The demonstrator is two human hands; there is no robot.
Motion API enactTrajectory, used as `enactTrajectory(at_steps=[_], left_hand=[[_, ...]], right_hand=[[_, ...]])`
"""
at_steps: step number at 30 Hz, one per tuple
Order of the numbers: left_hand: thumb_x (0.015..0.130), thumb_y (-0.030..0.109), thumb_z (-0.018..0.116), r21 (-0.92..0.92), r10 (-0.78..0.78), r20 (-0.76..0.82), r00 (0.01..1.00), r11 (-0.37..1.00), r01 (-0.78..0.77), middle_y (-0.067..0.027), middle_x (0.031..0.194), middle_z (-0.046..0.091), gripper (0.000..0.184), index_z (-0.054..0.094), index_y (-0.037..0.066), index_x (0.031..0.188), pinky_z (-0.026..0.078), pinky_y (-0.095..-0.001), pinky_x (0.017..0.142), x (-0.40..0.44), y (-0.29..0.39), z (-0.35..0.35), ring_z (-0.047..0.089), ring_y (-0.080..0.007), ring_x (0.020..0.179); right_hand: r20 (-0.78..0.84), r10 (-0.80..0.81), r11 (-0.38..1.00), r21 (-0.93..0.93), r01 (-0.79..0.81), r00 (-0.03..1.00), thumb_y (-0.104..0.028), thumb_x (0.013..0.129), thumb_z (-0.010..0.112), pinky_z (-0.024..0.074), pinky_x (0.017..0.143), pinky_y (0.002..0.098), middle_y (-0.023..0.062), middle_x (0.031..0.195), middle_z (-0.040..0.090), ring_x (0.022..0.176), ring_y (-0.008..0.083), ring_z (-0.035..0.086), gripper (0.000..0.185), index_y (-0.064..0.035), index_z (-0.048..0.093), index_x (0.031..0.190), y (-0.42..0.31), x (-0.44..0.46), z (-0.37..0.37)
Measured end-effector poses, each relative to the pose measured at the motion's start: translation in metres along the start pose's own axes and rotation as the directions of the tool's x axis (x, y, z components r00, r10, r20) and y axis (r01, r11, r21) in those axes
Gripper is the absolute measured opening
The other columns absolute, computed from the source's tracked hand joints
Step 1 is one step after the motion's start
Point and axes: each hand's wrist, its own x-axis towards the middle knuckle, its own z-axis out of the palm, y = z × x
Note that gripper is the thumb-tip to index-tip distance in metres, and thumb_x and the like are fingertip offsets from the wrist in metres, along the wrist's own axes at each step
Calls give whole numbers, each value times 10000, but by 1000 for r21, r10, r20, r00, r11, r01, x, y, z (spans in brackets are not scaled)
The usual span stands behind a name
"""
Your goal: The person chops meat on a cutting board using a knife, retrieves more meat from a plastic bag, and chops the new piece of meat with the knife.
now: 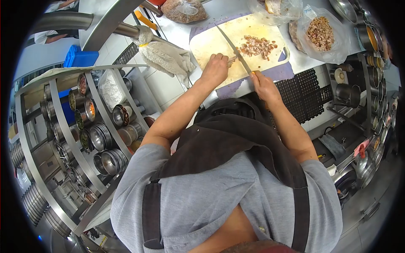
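Note:
On a pale yellow cutting board (206, 44), my left hand (216, 68) is closed on a strip of meat (231, 61), fingertips pressed together near the blade. My right hand (264, 86) is wrapped round the handle of a long knife (233, 47), whose blade slants up and left across the board. The blade's lower part lies beside the strip's end. Chopped reddish-brown meat pieces (258, 47) are spread just right of the blade. A purple cloth (283, 72) lies under the board.
An open plastic bag of chopped meat (319, 34) is right of the board. Another filled bag (184, 10) sits at the upper left. A beige towel (162, 55) hangs on a rail beside the counter. Metal racks with stacked bowls (110, 162) stand at the left; pots (348, 95) are at the right.

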Motion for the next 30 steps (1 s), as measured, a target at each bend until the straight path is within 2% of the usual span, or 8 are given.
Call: enactTrajectory(at_steps=[8,10,13,15,17,19,22,30], left_hand=[[814,91,606,-120,50,-134,990,991,-66,-208,923,638,262,650,-33,1041,481,-426,854,35,22,14,583,-358,907],[811,145,659,-207,-29,-51,998,978,18,-195,945,680,251,705,1,1011,481,-450,852,35,25,2,593,-375,897],[825,167,647,-217,-84,-61,995,974,69,-163,929,701,203,728,29,948,480,-445,863,33,7,1,598,-373,895],[825,170,647,-214,-103,-50,993,973,90,-151,942,698,191,732,35,929,482,-440,865,32,-3,0,599,-373,902],[826,172,646,-213,-118,-45,992,971,106,-139,956,696,180,735,41,911,485,-435,867,32,-8,-3,601,-374,909],[826,173,650,-45,-17,20,1000,999,18,-152,952,680,194,722,22,923,486,-437,861,31,-8,-5,599,-372,927],[809,177,669,-58,20,-139,990,998,-28,-163,943,663,229,695,1,953,487,-438,843,26,0,-2,596,-359,929],[822,242,675,-58,36,-34,999,998,-38,-151,993,649,288,670,25,1012,477,-426,856,23,15,0,576,-323,974]], right_hand=[[-30,41,999,-11,-41,999,-360,1019,415,456,789,555,298,910,644,905,481,603,385,-26,587,1102,-5,-6,-24],[-27,32,999,-26,-33,999,-357,1018,416,456,792,552,296,916,644,910,479,603,384,-26,589,1108,-2,-8,-25],[-3,77,995,71,-76,997,-356,1018,416,453,788,557,294,905,644,899,482,602,380,-33,594,1106,-3,-12,-24],[27,135,986,93,-137,990,-357,1017,419,453,776,563,291,884,645,879,487,602,372,-43,595,1111,-3,-11,-24],[-1,84,994,69,-84,996,-354,1016,425,454,769,565,287,872,646,866,489,603,364,-48,595,1113,-1,-11,-23],[-30,38,998,42,-37,999,-352,1015,431,455,762,568,284,860,647,852,490,604,355,-53,596,1114,1,-13,-22],[-23,16,999,51,-15,1000,-348,1014,443,457,756,566,285,858,647,855,488,605,351,-48,593,1116,-6,-18,-22],[-48,-20,998,-55,18,999,-350,1013,453,459,757,560,292,869,646,869,480,611,349,-39,586,1100,-4,-22,-21]])
